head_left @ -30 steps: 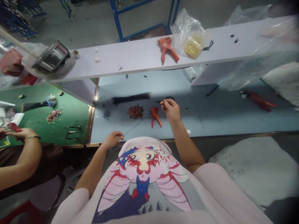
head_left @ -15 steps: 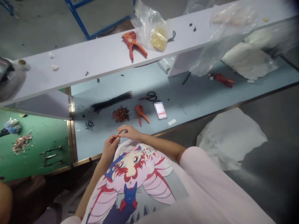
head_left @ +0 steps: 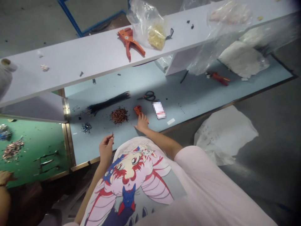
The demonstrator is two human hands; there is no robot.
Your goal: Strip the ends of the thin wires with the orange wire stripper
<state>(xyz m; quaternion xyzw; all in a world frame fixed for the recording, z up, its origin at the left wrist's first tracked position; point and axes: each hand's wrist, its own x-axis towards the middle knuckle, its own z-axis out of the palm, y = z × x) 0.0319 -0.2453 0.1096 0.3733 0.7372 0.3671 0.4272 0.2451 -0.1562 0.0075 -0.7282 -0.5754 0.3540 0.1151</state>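
Observation:
My left hand [head_left: 106, 147] is pinched shut on the end of a thin black wire [head_left: 112, 135] near the front edge of the blue table [head_left: 192, 94]. My right hand [head_left: 142, 123] rests over the handles of the orange wire stripper [head_left: 137, 109] lying on the table, fingers curled on it. Just left of the stripper lie a pile of reddish-brown cut bits [head_left: 119, 115] and a bundle of black wires [head_left: 108, 101].
Black scissors [head_left: 147, 95] and a small white card [head_left: 159, 110] lie right of the stripper. The raised white shelf [head_left: 70, 62] holds another orange stripper [head_left: 128, 40] and a plastic bag of yellow parts [head_left: 152, 31]. Red pliers [head_left: 217, 77] lie far right. A co-worker's arm [head_left: 3, 188] shows at the left.
My hands came together at the table edge, then parted. The right hand let go of the wire and went forward onto the orange stripper. The view swung to the right.

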